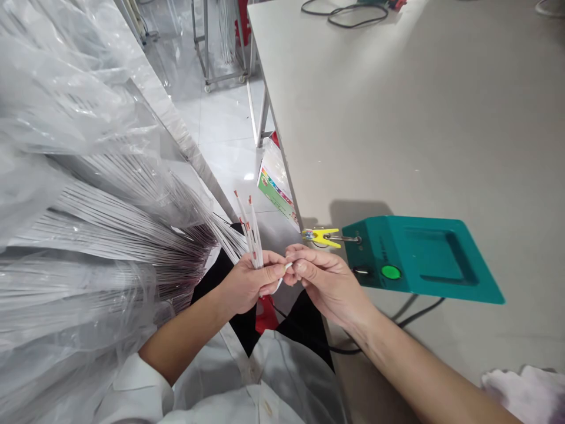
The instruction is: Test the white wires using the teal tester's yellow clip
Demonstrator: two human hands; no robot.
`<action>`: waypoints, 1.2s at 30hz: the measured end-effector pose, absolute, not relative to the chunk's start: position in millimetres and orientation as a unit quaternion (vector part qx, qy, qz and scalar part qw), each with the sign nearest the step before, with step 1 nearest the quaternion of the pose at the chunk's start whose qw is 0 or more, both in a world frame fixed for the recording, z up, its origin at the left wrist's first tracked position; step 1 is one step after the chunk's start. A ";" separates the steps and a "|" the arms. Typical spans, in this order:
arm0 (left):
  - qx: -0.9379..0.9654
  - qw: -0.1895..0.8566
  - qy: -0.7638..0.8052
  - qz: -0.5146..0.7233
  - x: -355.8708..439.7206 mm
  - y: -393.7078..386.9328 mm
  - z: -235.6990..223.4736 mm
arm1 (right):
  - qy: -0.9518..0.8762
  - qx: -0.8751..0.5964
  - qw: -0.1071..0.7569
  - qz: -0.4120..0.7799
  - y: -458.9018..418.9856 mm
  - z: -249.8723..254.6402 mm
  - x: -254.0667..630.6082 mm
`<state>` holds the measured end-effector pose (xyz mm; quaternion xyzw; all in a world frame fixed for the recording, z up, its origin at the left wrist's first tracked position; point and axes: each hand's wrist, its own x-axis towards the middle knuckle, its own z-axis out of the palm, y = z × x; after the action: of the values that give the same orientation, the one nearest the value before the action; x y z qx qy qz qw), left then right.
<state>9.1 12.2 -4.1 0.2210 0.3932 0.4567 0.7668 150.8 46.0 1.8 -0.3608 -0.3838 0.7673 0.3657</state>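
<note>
My left hand (pixel 247 282) is closed around a small bundle of thin white wires with red tips (pixel 249 229) that fan upward from the fist. My right hand (pixel 324 281) pinches the lower end of one white wire (pixel 286 268) right beside the left thumb. Both hands meet just off the table's near-left edge, below a yellow clip (pixel 324 237) that sticks out from a teal box (pixel 419 259) with a green button (pixel 391 272).
Big clear plastic bags full of white wires (pixel 88 235) fill the left side. The grey table (pixel 419 118) carries black cable (pixel 353 15) at the far end and a white cloth (pixel 525 388) at the near right. A printed bag (pixel 276 185) lies on the tiled floor.
</note>
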 end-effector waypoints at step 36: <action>0.249 0.622 0.550 0.498 20.1 6.5 -13.3 | -0.801 -0.390 0.436 0.123 43.6 -11.7 158.6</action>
<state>20.1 6.5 -13.3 0.2487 0.5504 0.4981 0.6222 158.6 43.6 -11.7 -0.3901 -0.8013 0.1233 0.4365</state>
